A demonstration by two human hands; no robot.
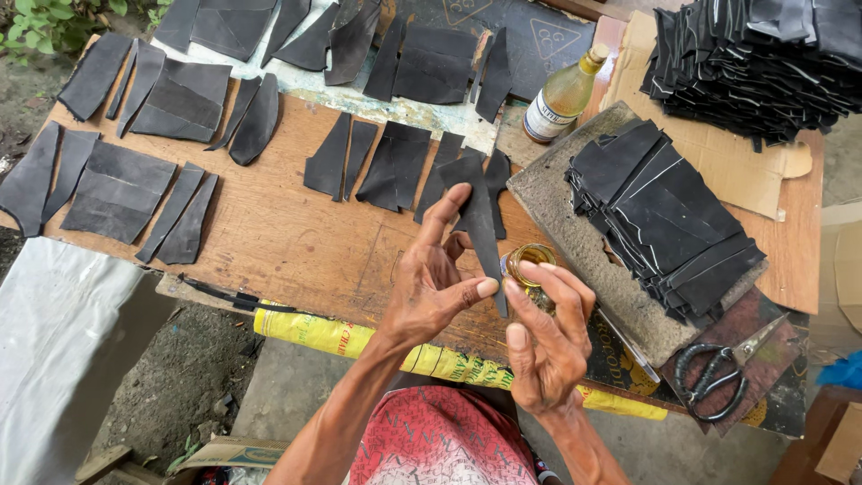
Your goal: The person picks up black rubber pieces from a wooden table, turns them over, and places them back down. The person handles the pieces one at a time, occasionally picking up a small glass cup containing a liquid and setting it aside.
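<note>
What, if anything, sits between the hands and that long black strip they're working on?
Nothing visible does. The left hand already holds the long black leather strip between thumb and fingers, and the right hand touches its lower end. A small open tin of yellowish liquid sits just behind the right hand, not between.

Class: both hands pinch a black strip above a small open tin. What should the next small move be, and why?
Probably lay the black strip beside the other pieces spread on the board. The left hand and right hand hold it above the glue tin, seemingly coated.

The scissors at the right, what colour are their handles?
Black, with bare metal blades; the scissors show best in the head view.
</note>
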